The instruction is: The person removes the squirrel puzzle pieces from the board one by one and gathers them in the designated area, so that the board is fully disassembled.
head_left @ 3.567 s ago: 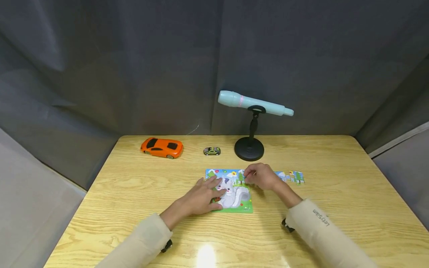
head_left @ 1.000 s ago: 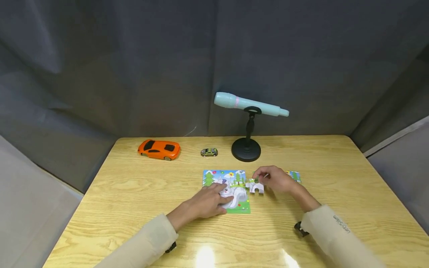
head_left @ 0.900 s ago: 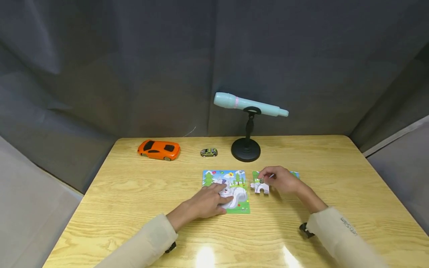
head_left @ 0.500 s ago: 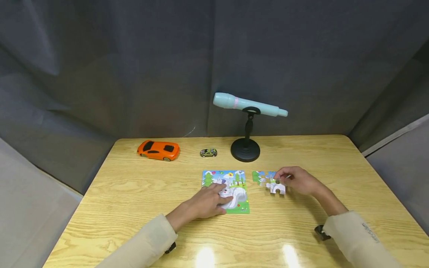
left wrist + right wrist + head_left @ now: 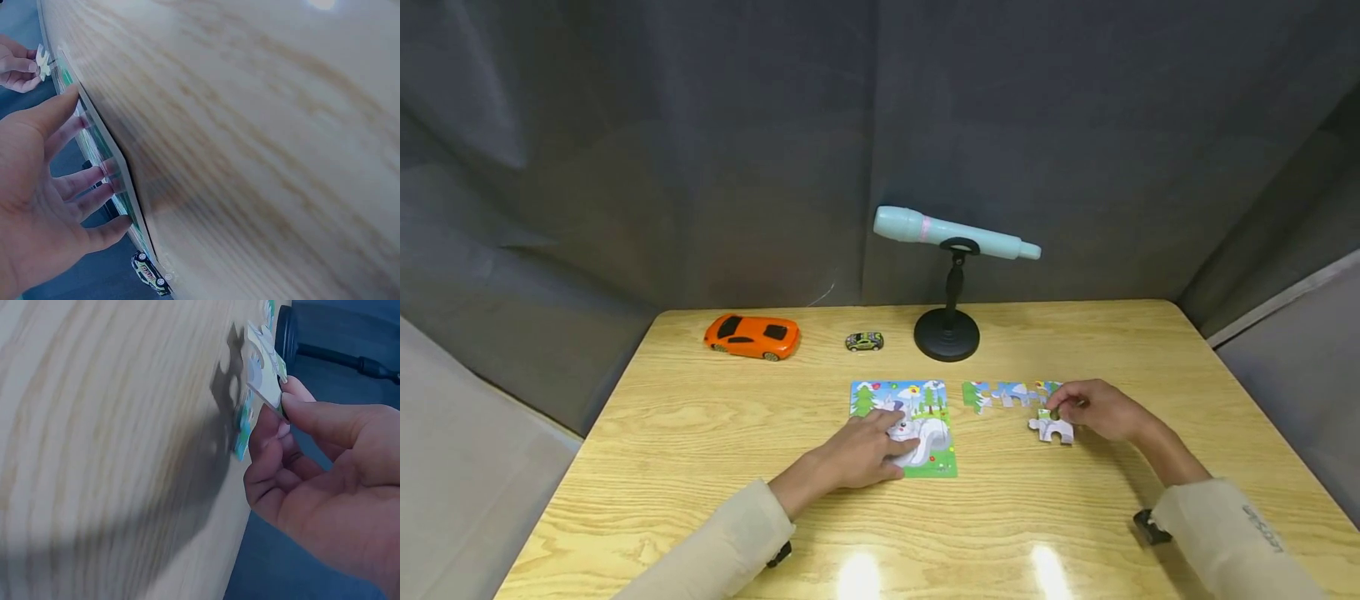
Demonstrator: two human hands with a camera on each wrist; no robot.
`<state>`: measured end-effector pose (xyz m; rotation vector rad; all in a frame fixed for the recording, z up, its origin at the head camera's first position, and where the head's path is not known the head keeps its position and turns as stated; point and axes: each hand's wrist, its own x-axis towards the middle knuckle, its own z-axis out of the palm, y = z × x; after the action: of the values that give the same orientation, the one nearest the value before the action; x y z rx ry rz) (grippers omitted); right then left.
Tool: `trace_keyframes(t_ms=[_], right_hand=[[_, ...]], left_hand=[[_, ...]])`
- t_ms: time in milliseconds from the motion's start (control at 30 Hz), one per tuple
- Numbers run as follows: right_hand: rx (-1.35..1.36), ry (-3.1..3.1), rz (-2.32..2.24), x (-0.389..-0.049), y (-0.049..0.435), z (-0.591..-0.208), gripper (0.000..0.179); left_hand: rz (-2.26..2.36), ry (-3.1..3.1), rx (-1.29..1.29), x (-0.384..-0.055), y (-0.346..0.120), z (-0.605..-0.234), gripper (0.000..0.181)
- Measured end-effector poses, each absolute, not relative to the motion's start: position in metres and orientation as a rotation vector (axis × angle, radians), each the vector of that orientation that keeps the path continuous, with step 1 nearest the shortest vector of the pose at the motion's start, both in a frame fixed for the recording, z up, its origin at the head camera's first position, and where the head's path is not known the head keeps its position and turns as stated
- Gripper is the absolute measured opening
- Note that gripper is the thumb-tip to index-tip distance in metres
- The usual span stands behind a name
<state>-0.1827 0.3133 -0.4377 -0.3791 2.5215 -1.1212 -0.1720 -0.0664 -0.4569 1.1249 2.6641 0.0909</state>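
Note:
A jigsaw puzzle (image 5: 934, 437) with a grey-and-white squirrel-like animal lies mid-table. My left hand (image 5: 853, 454) rests on its left half with fingers spread, hiding part of the picture. In the left wrist view, these fingertips (image 5: 122, 223) meet the board near its edge. To the right, my right hand (image 5: 1101, 408) pinches a loose puzzle piece (image 5: 1057, 430), white and grey with some green, between thumb and fingers. The right wrist view shows this piece (image 5: 265, 369) tilted above the table, its shadow beside it. Behind it lies a short row of puzzle pieces (image 5: 1011, 394), partly covered by the right hand.
Along the back of the wooden table (image 5: 737, 467) stand an orange toy car (image 5: 752, 337), a small patterned toy car (image 5: 865, 342) and a light blue microphone (image 5: 981, 239) on a black stand (image 5: 947, 335). Dark grey cloth (image 5: 760, 167) hangs behind.
My right hand has left the puzzle's upper right edge and carried the piece rightward past the row of pieces, uncovering most of them. My left hand stays on the puzzle, slightly shifted.

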Motion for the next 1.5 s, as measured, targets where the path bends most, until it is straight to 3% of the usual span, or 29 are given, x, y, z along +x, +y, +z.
trace_keyframes(t_ms=[533,1033,1500], right_hand=[[-0.072,2.682,-0.996,-0.183,0.326,-0.449,0.022],[-0.030,2.782,-0.864,-0.186,0.322,-0.447,0.025],[-0.140,2.767,-0.952,-0.203,0.262,-0.434,0.022]], left_hand=[[0.104,2.659,1.135,-0.172,-0.066,-0.455,0.049],[0.082,2.670,1.198,-0.168,-0.066,-0.456,0.049],[0.081,2.704,1.247,-0.165,-0.071,-0.459,0.050]])
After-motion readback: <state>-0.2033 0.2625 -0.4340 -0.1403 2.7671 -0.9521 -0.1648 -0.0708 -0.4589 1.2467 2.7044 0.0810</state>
